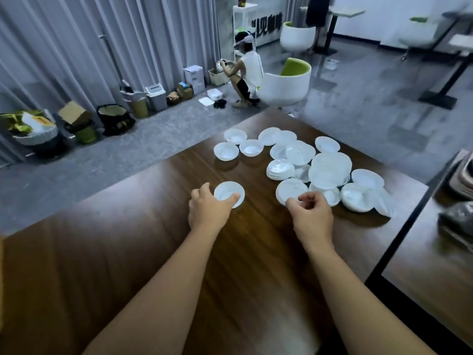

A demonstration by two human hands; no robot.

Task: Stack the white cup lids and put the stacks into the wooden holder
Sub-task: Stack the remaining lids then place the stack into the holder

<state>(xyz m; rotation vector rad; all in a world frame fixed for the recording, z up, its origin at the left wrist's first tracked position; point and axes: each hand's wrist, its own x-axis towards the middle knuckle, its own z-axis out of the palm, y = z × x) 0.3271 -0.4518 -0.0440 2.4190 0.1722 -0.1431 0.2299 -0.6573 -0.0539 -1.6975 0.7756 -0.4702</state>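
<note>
From the head camera, my left hand (208, 207) is out over the dark wooden table (128, 252), its thumb and fingers curled round the near edge of a single lid (228, 192) that sits apart from the rest. My thumb lies over the lid's right rim, the fingers reach round its left side.

My right hand (311, 213) is further right, fingers curled in toward the thumb, and their tips meet the near rim of another lid (290, 189). I seem to be pinching that rim (the fingertips are bunched together, so I cannot tell how firm the grip is).

Beyond both hands lies the pile of lids (327, 170), loose and overlapping, some rim up, some leaning on their neighbours. A short stack (279, 170) stands near the middle of it. Three lids (235, 147) sit a little to the left of the pile, close together.

Off the table's far corner a person (247, 75) crouches on the grey floor beside a white chair (285, 85) with a green seat. Bins and boxes (143, 101) line the foot of the grey curtain (76, 47). A second table (435, 252) stands just beside mine on the right.
</note>
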